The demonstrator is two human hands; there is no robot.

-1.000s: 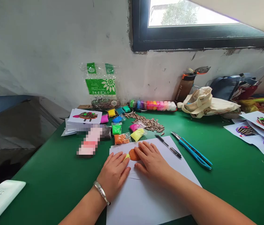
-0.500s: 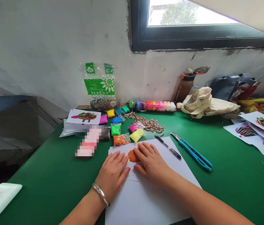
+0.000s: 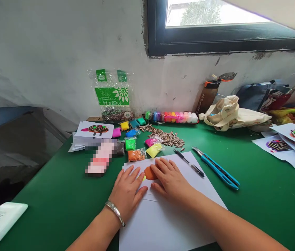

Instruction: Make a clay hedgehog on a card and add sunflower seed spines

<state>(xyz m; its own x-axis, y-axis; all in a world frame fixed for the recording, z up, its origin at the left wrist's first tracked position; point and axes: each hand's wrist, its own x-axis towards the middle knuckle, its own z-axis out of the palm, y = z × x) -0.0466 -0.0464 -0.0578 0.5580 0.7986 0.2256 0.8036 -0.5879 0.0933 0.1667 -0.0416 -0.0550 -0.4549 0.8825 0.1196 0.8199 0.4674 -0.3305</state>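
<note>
White paper (image 3: 168,223) lies on the green table in front of me, with a few thin drawn lines on it. A flat orange piece of clay (image 3: 150,173) is on its upper part, and a small bit of yellow clay (image 3: 144,177) shows to its left. My left hand (image 3: 128,188) lies flat on the paper with fingers stretched, its fingertips beside the yellow bit. Fingers of my right hand (image 3: 168,177) rest on the orange clay's right side and hide part of it. A black pen (image 3: 189,164) lies on the paper's right edge.
A blue utility knife (image 3: 219,170) lies right of the paper. Behind it are clay packets (image 3: 136,155), sunflower seeds (image 3: 165,137) and a seed bag (image 3: 113,101). Picture cards (image 3: 95,129) are stacked left; more cards (image 3: 278,145) lie right, near a cloth bag (image 3: 223,113) and a bottle (image 3: 209,96).
The whole view has shifted slightly, with things appearing a little further right. Both hands stay in nearly the same place on the paper; a little more of the orange clay shows.
</note>
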